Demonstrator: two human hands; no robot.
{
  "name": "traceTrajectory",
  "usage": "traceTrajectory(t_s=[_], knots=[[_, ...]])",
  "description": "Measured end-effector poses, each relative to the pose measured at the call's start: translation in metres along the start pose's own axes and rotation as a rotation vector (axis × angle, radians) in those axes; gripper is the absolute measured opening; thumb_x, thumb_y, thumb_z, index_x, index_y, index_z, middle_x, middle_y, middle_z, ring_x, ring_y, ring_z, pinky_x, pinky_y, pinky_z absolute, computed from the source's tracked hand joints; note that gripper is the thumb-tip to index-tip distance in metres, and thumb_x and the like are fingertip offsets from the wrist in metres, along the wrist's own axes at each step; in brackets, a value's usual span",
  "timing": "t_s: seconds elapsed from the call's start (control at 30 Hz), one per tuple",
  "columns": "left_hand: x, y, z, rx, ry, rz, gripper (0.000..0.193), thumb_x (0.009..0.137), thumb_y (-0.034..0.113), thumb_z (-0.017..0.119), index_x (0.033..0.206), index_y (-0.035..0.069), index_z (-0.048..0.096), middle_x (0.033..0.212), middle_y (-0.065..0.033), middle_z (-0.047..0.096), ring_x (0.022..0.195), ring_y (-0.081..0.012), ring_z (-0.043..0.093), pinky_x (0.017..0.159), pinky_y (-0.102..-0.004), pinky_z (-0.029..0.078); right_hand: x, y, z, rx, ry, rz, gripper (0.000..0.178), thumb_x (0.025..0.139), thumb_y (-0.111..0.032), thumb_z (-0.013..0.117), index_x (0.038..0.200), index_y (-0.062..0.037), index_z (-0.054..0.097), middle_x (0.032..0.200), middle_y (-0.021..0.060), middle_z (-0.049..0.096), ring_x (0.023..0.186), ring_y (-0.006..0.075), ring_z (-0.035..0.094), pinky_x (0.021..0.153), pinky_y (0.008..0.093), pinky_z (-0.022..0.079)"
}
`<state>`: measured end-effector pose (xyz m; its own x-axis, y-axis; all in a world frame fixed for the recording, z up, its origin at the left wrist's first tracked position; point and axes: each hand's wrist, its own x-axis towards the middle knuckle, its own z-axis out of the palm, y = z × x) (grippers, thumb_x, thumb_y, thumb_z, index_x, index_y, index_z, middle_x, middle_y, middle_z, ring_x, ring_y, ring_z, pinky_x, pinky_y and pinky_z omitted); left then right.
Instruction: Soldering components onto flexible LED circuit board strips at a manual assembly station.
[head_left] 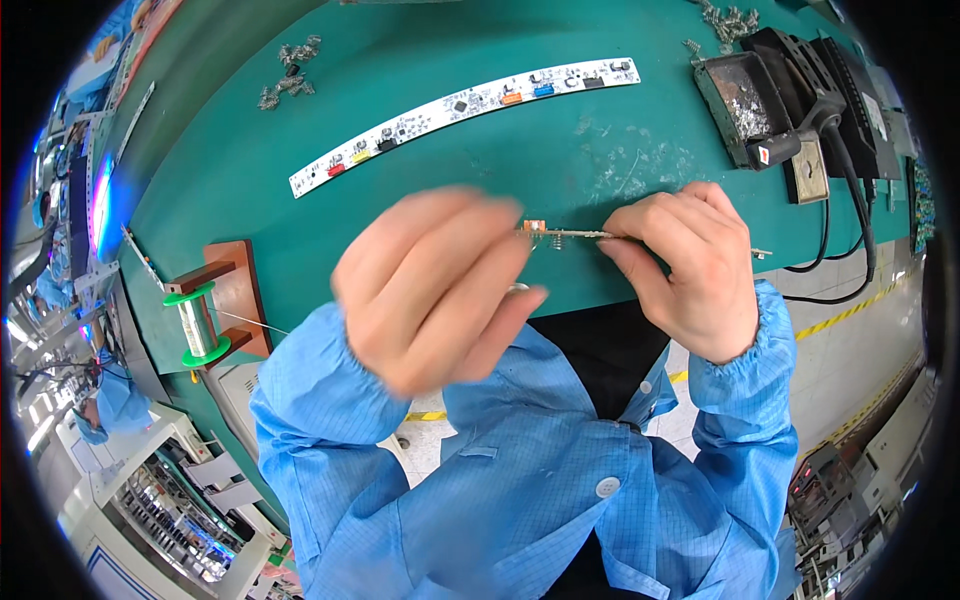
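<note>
My right hand [690, 265] pinches a narrow circuit board [580, 233], turned edge-on and held above the mat. An orange connector [535, 226] stands on its upper side, and a small metal spring [557, 242] hangs below. The board's left end is hidden behind my left hand [435, 285]. That hand is smeared by motion; its fingers curl toward the thumb around a tiny silvery bit that I cannot make out. Farther off, a curved white circuit board [460, 108] with red, yellow, orange and blue connectors lies flat.
Loose metal springs lie in piles at the far left [290, 75] and far right [730, 22]. A soldering iron [775, 150] rests by a dark metal tray [735, 95] at right, its cables trailing down. Solder wire [198, 325] on a green spool stands left on a brown holder [238, 300].
</note>
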<state>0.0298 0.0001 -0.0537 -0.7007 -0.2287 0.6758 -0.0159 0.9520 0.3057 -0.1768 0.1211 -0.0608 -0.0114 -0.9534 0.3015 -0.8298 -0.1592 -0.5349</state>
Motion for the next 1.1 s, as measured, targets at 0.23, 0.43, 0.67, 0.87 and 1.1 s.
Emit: traceTrajectory(t_s=[0.23,0.43,0.67,0.87,1.1], knots=[[-0.048,0.019,0.003,0.151,-0.174,-0.296,0.027,0.066,0.008,0.080,0.089,0.004,0.069,0.082,-0.0076,0.062,0.063,-0.0211,0.059,0.055,-0.0322,0.049,0.006,0.000,0.000,0.012,0.002,0.014,0.013,0.078,-0.006,0.075,0.087,-0.0101,0.066,0.076,0.0032,0.066,0.069,0.0231,0.063,0.070,0.0339,0.044],[-0.053,0.024,0.009,-0.089,-0.194,-0.300,0.031,0.066,-0.006,0.077,0.096,0.001,0.070,0.079,-0.0100,0.063,0.062,-0.0238,0.062,0.055,-0.0331,0.050,0.005,-0.004,0.003,0.050,0.006,0.005,0.021,0.073,0.001,0.077,0.090,-0.0034,0.068,0.083,0.0079,0.069,0.075,0.0251,0.065,0.071,0.0348,0.045],[-0.053,0.047,-0.006,-0.542,-0.085,-0.462,0.037,0.065,-0.013,0.073,0.101,-0.003,0.071,0.078,-0.0105,0.066,0.061,-0.0200,0.065,0.052,-0.0280,0.050,-0.006,-0.001,0.027,-0.176,0.029,-0.144,0.042,0.066,-0.004,0.080,0.106,-0.0050,0.069,0.106,0.0099,0.065,0.088,0.0275,0.062,0.074,0.0385,0.046],[-0.056,0.041,0.003,-0.475,-0.009,-0.467,0.029,0.066,-0.010,0.070,0.094,-0.002,0.071,0.075,-0.0117,0.067,0.058,-0.0207,0.066,0.050,-0.0282,0.050,-0.012,0.001,0.037,-0.216,0.040,-0.144,0.045,0.066,-0.014,0.082,0.109,-0.0083,0.068,0.109,0.0085,0.064,0.088,0.0272,0.061,0.079,0.0418,0.046],[-0.051,0.036,0.016,-0.324,0.128,-0.527,0.017,0.065,-0.008,0.071,0.079,0.000,0.065,0.085,-0.0160,0.071,0.066,-0.0238,0.070,0.056,-0.0300,0.054,-0.072,0.029,-0.007,0.220,0.617,0.309,0.038,0.094,-0.018,0.061,0.125,0.0055,0.059,0.114,0.0147,0.065,0.090,0.0236,0.060,0.082,0.0356,0.047]])
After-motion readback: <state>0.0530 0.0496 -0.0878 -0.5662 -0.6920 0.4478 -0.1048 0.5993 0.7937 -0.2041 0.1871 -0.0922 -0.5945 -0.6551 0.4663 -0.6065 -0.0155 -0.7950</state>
